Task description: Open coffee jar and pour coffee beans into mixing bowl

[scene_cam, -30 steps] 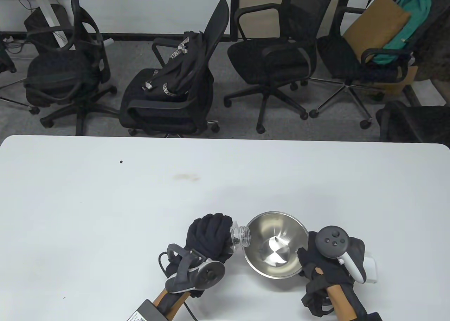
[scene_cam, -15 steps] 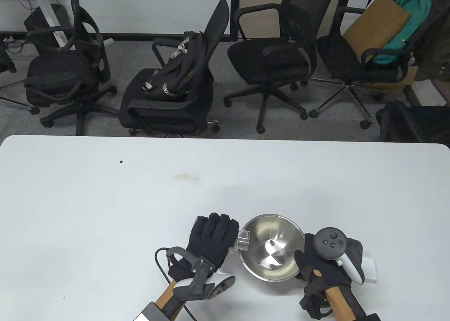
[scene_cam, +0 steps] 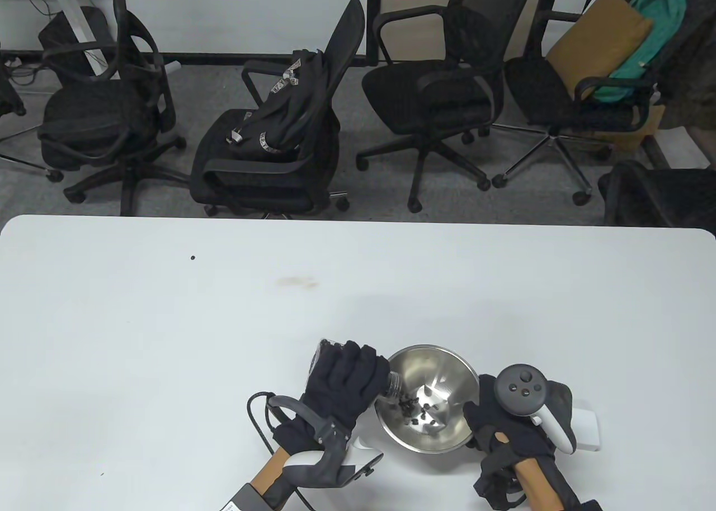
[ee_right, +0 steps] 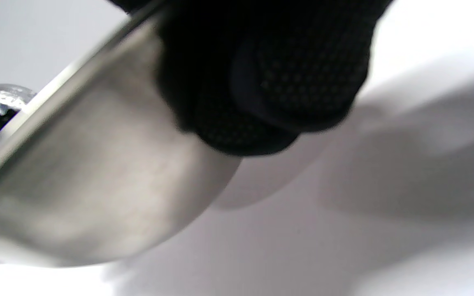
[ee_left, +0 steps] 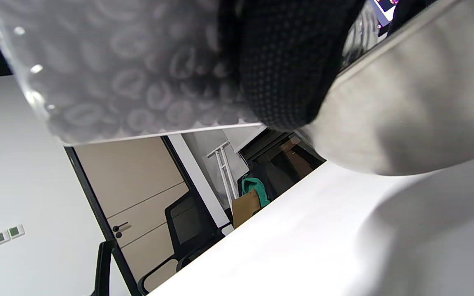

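Observation:
My left hand (scene_cam: pixel 342 383) grips the clear coffee jar (scene_cam: pixel 391 384), uncapped, and tips it mouth-down over the left rim of the steel mixing bowl (scene_cam: pixel 408 438). Dark coffee beans (scene_cam: pixel 414 408) lie in the bowl's bottom. The jar's patterned wall (ee_left: pixel 113 74) fills the top of the left wrist view, with the bowl's outer side (ee_left: pixel 405 111) beside it. My right hand (scene_cam: pixel 503 421) holds the bowl's right rim and keeps the bowl tilted toward the jar. In the right wrist view a gloved finger (ee_right: pixel 278 82) presses on the bowl's outer wall (ee_right: pixel 97 185).
A white block (scene_cam: pixel 587 428), perhaps the jar's lid, lies on the white table (scene_cam: pixel 168 337) just right of my right hand. Several office chairs (scene_cam: pixel 268 142) stand beyond the table's far edge.
My left hand has rolled over and raised the jar's base, so its mouth now points down into the bowl. Beans have spilled into the bowl, which was empty before. The bowl shifted slightly left.

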`<state>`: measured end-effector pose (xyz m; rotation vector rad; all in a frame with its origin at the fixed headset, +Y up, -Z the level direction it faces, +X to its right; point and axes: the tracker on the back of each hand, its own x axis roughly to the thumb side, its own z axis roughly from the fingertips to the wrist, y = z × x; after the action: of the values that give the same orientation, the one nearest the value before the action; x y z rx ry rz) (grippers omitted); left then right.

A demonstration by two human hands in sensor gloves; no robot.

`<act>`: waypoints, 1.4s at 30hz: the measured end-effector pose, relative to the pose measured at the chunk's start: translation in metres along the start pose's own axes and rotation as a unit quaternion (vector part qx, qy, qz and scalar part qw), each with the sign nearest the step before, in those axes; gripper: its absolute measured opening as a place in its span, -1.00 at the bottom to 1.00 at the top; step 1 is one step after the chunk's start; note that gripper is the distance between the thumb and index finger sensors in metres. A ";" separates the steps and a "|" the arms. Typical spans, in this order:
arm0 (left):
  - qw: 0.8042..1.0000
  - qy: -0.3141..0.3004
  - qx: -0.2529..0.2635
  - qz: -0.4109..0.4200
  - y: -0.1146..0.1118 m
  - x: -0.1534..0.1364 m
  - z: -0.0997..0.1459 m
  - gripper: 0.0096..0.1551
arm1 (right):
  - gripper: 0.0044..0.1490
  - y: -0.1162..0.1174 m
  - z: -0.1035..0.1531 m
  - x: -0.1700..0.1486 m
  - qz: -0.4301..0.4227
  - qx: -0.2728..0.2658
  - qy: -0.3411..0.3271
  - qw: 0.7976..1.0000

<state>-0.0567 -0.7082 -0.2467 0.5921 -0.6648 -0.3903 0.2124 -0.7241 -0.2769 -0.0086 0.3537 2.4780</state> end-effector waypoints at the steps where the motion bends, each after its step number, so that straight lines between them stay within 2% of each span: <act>1: 1.000 -0.003 0.001 -0.007 0.000 0.001 0.000 0.05 | -0.37 0.000 0.000 0.000 -0.003 0.001 -0.001 1.000; 13: 0.999 -0.014 0.009 -0.036 0.005 0.002 0.000 0.04 | -0.37 0.002 0.000 0.001 -0.002 0.004 -0.005 1.000; 17: 1.000 -0.006 0.004 -0.020 0.004 0.000 0.000 0.05 | -0.38 0.001 0.000 0.001 -0.002 0.003 -0.007 1.000; 23: 0.998 0.036 -0.009 0.059 0.000 -0.011 0.001 0.06 | -0.38 0.001 0.000 0.000 -0.003 0.000 -0.009 1.000; 28: 0.984 0.082 -0.021 0.154 -0.005 -0.023 0.004 0.08 | -0.38 0.001 0.000 0.000 -0.006 -0.002 -0.010 1.000; 31: 0.966 0.116 -0.023 0.228 -0.008 -0.032 0.007 0.09 | -0.38 0.000 0.000 -0.002 -0.014 -0.005 -0.010 1.000; 35: 0.930 0.161 -0.025 0.329 -0.014 -0.042 0.013 0.12 | -0.38 -0.003 0.000 -0.005 -0.027 -0.011 -0.008 1.000; 38: 0.890 0.186 -0.020 0.415 -0.018 -0.050 0.020 0.14 | -0.38 -0.005 -0.001 -0.007 -0.032 -0.018 -0.001 0.999; 42: 0.822 0.217 0.011 0.526 -0.021 -0.057 0.030 0.16 | -0.39 -0.010 -0.006 -0.010 -0.053 -0.033 0.014 0.998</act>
<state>-0.1214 -0.7062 -0.2672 0.2411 -0.4622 0.7799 0.2261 -0.7240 -0.2840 -0.0859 0.2765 2.3851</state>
